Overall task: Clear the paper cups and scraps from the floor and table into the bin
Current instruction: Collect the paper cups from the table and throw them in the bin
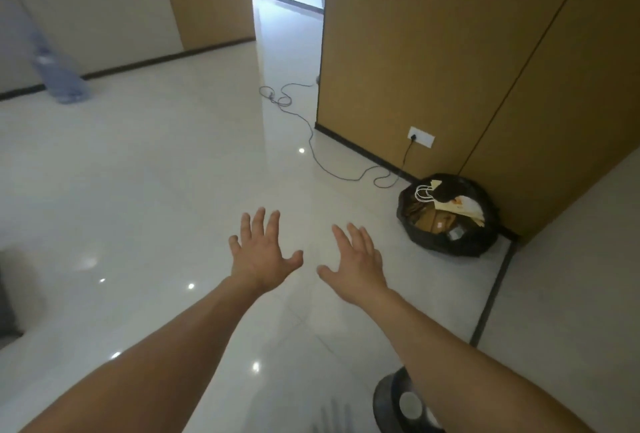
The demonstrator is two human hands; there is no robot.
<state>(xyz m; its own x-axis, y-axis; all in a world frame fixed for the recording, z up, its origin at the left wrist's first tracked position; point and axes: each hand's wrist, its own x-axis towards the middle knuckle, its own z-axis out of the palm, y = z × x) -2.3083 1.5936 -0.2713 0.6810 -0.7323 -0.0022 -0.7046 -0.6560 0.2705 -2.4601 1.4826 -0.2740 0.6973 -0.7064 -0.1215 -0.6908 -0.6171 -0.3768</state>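
Both my arms reach forward over the glossy white floor. My left hand point(262, 252) has its fingers spread and holds nothing. My right hand point(356, 261) is spread the same way, palm down, with nothing in it. A bin lined with a black bag point(450, 216) stands on the floor against the brown wall corner, to the right of and beyond my right hand. It holds brown paper, a white paper bag with handles and other scraps. No loose paper cup shows on the floor ahead. A dark round container point(403, 405) with a pale round thing inside sits under my right forearm at the bottom edge.
A thin cable point(311, 135) snakes across the floor from a wall socket point(421, 136) toward a doorway at the back. A blue water bottle point(59, 74) stands by the left wall, blurred. A brown panelled wall fills the right side. A dark object sits at the left edge.
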